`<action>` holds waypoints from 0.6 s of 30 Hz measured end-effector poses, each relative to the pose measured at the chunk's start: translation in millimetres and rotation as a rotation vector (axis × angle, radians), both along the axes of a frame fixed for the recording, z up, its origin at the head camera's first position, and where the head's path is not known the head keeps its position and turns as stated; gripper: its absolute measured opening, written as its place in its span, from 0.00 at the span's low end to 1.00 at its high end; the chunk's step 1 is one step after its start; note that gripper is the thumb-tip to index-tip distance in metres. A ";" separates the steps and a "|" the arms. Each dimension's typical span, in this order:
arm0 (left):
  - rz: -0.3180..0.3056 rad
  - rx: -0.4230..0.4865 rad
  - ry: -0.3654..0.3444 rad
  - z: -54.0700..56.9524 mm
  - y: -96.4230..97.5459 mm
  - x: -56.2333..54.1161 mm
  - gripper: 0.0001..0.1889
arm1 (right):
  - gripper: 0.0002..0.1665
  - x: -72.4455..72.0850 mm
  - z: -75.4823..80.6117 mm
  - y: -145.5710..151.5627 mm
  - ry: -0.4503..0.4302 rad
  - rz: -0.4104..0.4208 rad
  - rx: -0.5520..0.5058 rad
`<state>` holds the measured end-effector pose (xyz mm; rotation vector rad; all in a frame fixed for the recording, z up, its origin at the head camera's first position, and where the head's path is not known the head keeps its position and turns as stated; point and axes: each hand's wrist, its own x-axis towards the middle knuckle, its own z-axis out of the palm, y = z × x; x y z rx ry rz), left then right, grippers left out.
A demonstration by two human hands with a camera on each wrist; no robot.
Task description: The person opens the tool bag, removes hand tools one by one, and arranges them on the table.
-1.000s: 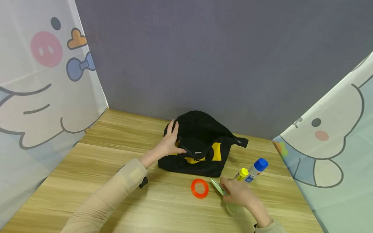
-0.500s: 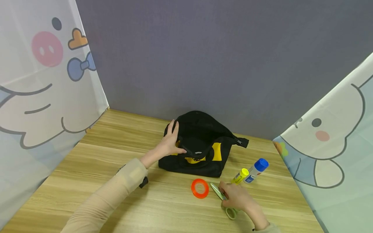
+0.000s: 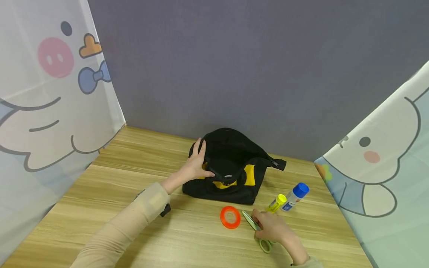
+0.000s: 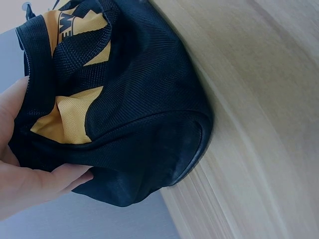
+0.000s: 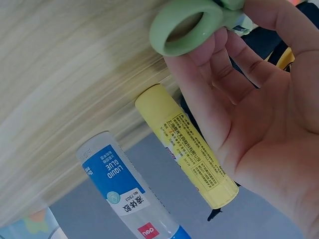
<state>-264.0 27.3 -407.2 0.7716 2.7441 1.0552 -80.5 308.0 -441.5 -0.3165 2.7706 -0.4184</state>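
Observation:
A black bag (image 3: pixel 234 193) with yellow patches stands at the back, its zipped mouth gaping. My left hand (image 3: pixel 193 165) grips the left end of that mouth, thumb at the front rim and fingers spread toward the back. In the left wrist view the bag's fabric (image 4: pixel 144 84) lies between thumb and fingers. Low on the right, my right hand (image 3: pixel 275 227) pinches green scissors (image 3: pixel 249 220) near their middle, blades pointing away to the left. One handle loop (image 5: pixel 162 32) shows in the right wrist view. The fingers hide part of the scissors.
An orange-red tape roll (image 3: pixel 222 217) lies left of the scissors. Beyond my right hand stand a yellow glue stick (image 3: pixel 276 203) and a blue-capped liquid glue bottle (image 3: pixel 295 197), side by side. A grey panel (image 3: pixel 214 74) closes off the wooden table's back.
The scissors have turned from edge-on to flatter, and their handle loop shows clearly. My right hand has shifted slightly, uncovering more of the yellow glue stick. The left hand keeps its place.

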 end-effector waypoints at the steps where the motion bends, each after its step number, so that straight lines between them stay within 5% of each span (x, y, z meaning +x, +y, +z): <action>1: -0.001 0.000 0.001 0.0 0.1 0.1 0.66 | 0.18 0.1 -0.2 -0.1 -0.003 -0.001 -0.001; 18: 0.001 0.009 0.000 -1.2 0.2 -0.3 0.66 | 0.17 1.4 1.1 -2.2 -0.026 -0.013 -0.007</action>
